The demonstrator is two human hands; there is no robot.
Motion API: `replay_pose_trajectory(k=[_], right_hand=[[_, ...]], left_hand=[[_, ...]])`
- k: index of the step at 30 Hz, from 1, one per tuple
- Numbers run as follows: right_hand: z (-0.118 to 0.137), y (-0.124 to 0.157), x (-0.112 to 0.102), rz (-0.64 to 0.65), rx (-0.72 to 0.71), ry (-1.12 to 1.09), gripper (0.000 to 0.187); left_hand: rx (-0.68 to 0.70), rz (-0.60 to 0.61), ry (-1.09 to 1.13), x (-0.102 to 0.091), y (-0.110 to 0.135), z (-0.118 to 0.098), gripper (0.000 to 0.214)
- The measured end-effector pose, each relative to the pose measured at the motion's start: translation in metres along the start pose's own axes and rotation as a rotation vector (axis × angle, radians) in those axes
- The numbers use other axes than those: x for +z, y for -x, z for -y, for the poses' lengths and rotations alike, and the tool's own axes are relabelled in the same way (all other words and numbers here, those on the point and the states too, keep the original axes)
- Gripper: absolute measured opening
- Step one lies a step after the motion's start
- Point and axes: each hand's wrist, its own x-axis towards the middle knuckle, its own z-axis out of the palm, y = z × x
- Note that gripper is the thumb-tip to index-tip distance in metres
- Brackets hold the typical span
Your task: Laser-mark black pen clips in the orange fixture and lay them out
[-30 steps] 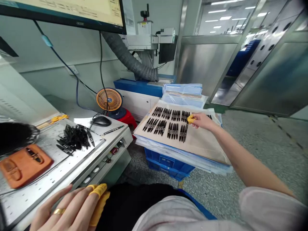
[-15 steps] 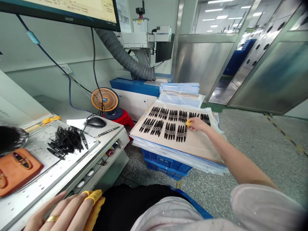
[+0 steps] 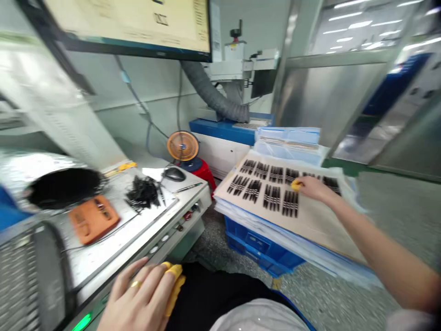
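Note:
My right hand, with yellow finger covers, reaches over a tan board. Its fingers are pinched together at the upper end of a group of slim black pointed pieces; anything between the fingertips is hidden. Two rows of such pieces with pale bands lie on the board in neat groups. Low in the view, my left hand hovers by my lap, fingers stretched out, with a ring and yellow finger covers, holding nothing visible. A loose heap of similar black pieces lies on the workbench.
On the bench are an orange fixture, a mouse, a keyboard and a thin pen-like tool. A monitor hangs above. An orange fan stands on a red stool. Blue crates support the board stack.
My view has turned left, so the scene shifts right and more of the bench shows. My right hand stays near the same group of pieces. My left hand remains low, fingers stretched.

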Motion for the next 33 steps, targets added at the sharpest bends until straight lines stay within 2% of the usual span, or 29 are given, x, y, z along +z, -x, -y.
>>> replay_pose_trajectory(k=[2, 4, 11, 15, 18, 20, 23, 28, 33], right_hand=[[0.024, -0.006, 0.005, -0.029, -0.109, 0.003, 0.02], [0.062, -0.011, 0.012, -0.043, -0.234, -0.046, 0.019], [0.257, -0.009, 0.047, -0.015, -0.785, -0.264, 0.019], [0.355, -0.018, 0.068, 0.008, -0.942, -0.306, 0.017], [0.408, -0.035, 0.079, 0.005, -0.966, -0.241, 0.017], [0.433, -0.051, 0.085, 0.017, -0.934, -0.193, 0.017], [0.456, -0.077, 0.094, 0.024, -0.852, -0.154, 0.019], [0.476, -0.106, 0.109, 0.098, -0.721, -0.075, 0.023], [0.492, -0.113, 0.122, 0.185, -0.689, -0.013, 0.023]], left_hand=[[-0.028, 0.063, 0.002, -0.009, -0.005, -0.006, 0.022], [-0.087, 0.12, 0.002, -0.014, -0.006, -0.009, 0.019], [-0.211, 0.192, -0.02, -0.021, 0.015, -0.009, 0.014], [-0.261, 0.179, -0.034, -0.025, 0.025, -0.007, 0.013], [-0.293, 0.17, -0.055, -0.029, 0.033, -0.004, 0.014], [-0.314, 0.165, -0.066, -0.032, 0.04, -0.002, 0.014], [-0.347, 0.161, -0.083, -0.033, 0.05, 0.002, 0.014], [-0.36, 0.143, -0.076, -0.026, 0.061, 0.008, 0.013], [-0.364, 0.126, -0.065, -0.018, 0.067, 0.013, 0.01]])
